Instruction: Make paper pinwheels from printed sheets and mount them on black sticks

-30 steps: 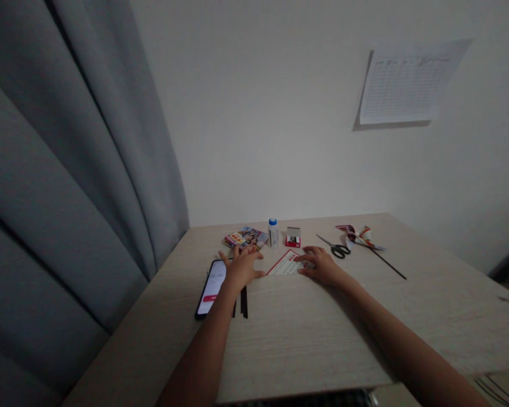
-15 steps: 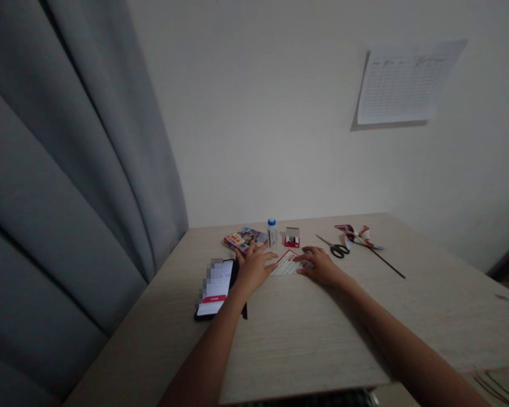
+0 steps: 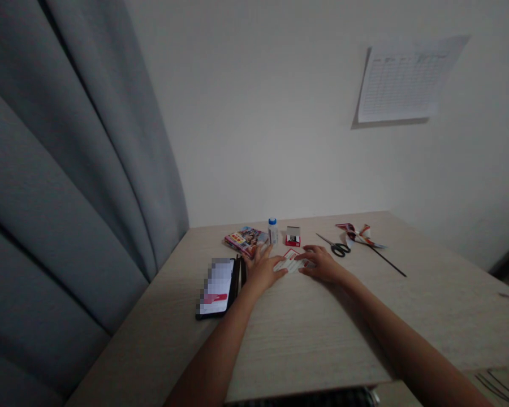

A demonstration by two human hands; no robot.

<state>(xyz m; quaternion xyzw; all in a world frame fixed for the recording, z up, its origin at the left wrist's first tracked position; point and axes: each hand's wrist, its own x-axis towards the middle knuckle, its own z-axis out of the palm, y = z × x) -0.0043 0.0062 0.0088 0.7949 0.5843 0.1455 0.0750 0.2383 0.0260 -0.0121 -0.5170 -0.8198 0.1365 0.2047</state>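
A small white paper piece with a red border lies flat on the table between my hands. My left hand rests over its left edge, fingers spread. On the other side my right hand touches the paper's right part, its fingers apart and bent downward. Both hands cover parts of the paper. Just behind it stand a white bottle with a blue cap and a small red box with its lid up. A colourful booklet lies beyond my left hand.
Left of my left forearm lies a phone with a lit screen, beside dark sticks. Black-handled scissors and a pinwheel on a black stick are at the right. A grey curtain borders the left side.
My left hand has slid right and now covers more of the paper's left side. The right hand stays nearly in place.
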